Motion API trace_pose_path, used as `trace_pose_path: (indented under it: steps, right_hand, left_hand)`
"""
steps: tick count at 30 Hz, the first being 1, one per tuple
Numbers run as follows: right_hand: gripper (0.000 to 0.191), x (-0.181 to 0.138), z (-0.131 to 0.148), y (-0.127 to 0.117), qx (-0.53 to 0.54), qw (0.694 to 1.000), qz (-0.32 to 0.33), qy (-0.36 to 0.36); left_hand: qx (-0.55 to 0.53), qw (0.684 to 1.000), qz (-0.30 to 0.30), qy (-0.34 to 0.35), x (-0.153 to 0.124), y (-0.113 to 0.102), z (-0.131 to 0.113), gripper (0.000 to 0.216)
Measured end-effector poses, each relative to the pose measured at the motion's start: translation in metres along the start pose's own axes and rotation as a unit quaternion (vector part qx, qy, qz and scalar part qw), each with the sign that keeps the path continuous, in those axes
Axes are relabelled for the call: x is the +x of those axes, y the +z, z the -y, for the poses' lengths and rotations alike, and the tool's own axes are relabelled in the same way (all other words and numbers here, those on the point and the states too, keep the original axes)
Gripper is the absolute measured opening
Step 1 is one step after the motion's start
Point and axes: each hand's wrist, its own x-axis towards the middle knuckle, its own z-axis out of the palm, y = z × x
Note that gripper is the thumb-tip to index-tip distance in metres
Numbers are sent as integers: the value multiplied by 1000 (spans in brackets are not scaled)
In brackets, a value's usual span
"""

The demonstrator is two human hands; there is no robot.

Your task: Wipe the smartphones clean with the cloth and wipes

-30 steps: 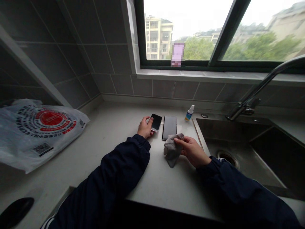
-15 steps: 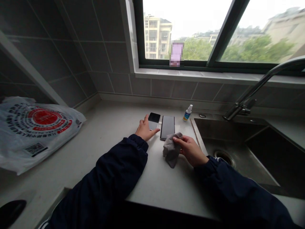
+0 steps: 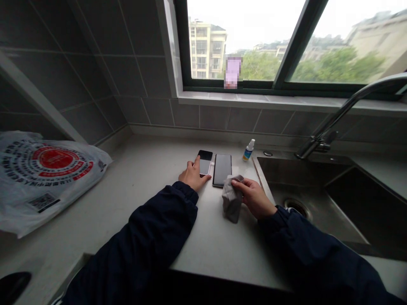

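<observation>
My left hand (image 3: 192, 176) lies on the pale stone countertop (image 3: 140, 169), its fingers against the left and lower edges of a small black-and-silver phone (image 3: 205, 162). Just to the right, a larger black smartphone (image 3: 222, 170) lies flat, not touching my hand. My right hand (image 3: 254, 197) pinches a crumpled grey cloth (image 3: 232, 200), which hangs just below and right of the larger phone. A small spray bottle with a white cap (image 3: 249, 150) stands beyond the phones.
A stainless steel sink (image 3: 305, 199) with a chrome faucet (image 3: 321, 142) lies to the right. A white printed plastic bag (image 3: 44, 178) sits at the left. A black oval object (image 3: 12, 288) lies at the lower left. Tiled wall and a window stand behind.
My left hand has come back against the small phone after spreading away from it, and the phone now sits straighter than a second ago. The grey cloth stays in my right hand.
</observation>
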Motion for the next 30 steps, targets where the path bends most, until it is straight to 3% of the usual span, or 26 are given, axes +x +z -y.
trace_pose_path:
  steps: [10, 13, 15, 19, 23, 30]
  right_hand:
    - [35, 6, 0, -3, 15, 999, -32, -20]
    - [34, 7, 0, -3, 21, 999, -38, -22]
    - [34, 8, 0, -3, 24, 999, -42, -23]
    - [37, 9, -2, -3, 29, 998, -54, -28]
    - [36, 12, -4, -3, 36, 997, -64, -27]
    - [25, 11, -3, -2, 45, 997, -64, -6]
  left_hand:
    - [16, 1000, 5, 1, -2, -2, -1, 96]
    - [7, 1000, -26, 11, -3, -4, -3, 97]
    - [-26, 997, -67, 37, -4, -6, -6, 88]
    - [-149, 972, -119, 139, -9, -6, -15, 51]
    - [-165, 966, -78, 184, -16, 5, -22, 42]
    - [-74, 984, -5, 163, -25, 14, -27, 53]
